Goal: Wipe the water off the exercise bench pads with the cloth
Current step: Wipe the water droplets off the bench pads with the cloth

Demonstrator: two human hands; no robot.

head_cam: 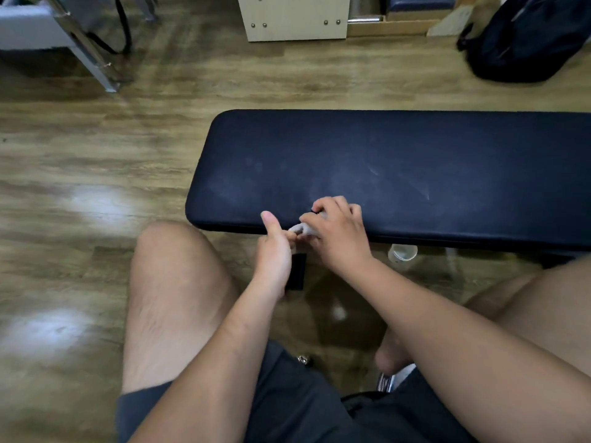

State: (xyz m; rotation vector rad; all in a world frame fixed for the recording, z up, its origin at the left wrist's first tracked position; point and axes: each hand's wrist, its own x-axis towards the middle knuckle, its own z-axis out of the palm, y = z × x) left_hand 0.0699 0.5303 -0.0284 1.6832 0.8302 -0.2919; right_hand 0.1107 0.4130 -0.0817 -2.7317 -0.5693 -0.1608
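Cloth (302, 231), bunched small and grey, sits pinched between your two hands at the near edge of the exercise bench pad (399, 167): your right hand (339, 233) is curled over most of it with fingers closed on the wad, while your left hand (271, 251), thumb raised, grips the end that pokes out toward it. Both hands are holding the cloth, neither is spread flat, and it looks gathered or wrung rather than pressed to the surface. Beyond your right hand the dark pad stretches away, its top showing dull, hazy smears and a few faint streaks, which may be drying wipe marks or leftover film; no clear droplets can be made out, though blur makes that hard to judge. By that reading, much of the visible pad appears already wiped, and what seems left is a pass over the streaked patch past your right hand and any section out of frame. A clear plastic cup (402, 255) stands on the floor just beyond your right wrist, under the pad.
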